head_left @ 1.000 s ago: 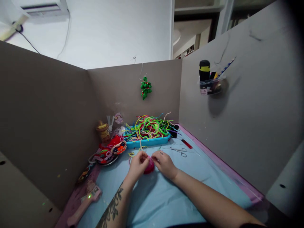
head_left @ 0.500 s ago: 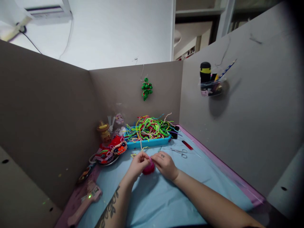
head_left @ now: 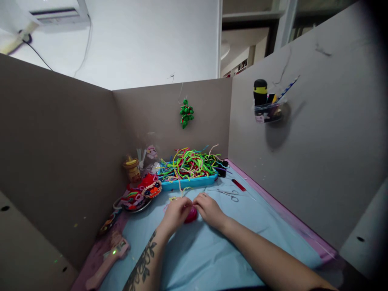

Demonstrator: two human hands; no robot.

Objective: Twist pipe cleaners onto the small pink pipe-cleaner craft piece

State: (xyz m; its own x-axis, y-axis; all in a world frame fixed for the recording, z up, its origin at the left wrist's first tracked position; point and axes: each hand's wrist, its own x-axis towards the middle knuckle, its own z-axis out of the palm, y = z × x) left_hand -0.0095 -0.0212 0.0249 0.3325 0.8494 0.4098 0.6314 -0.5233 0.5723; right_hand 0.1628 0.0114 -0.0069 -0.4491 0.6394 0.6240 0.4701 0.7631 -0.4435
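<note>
Both my hands meet over a small pink-red fuzzy piece (head_left: 192, 215) that rests on the light blue mat (head_left: 212, 250). My left hand (head_left: 176, 212) has its fingers curled and pinched on the piece's left side, where a thin pale strand rises from it. My right hand (head_left: 210, 210) has its fingers closed on the right side of the same piece; a ring shows on one finger. Just behind my hands stands a blue tray (head_left: 189, 181) heaped with several coloured pipe cleaners (head_left: 189, 161).
Small scissors (head_left: 229, 194) and a red stick (head_left: 239, 184) lie right of the tray. A plate of red and coloured craft pieces (head_left: 140, 192) and a small bottle (head_left: 131, 168) sit at left, a pink glue gun (head_left: 106, 258) nearer. Grey partition walls surround the mat; a green ornament (head_left: 186, 113) hangs behind.
My hands have drawn slightly closer together over the pink-red piece, and my left hand's fingers have dropped lower onto it. Nothing else has moved.
</note>
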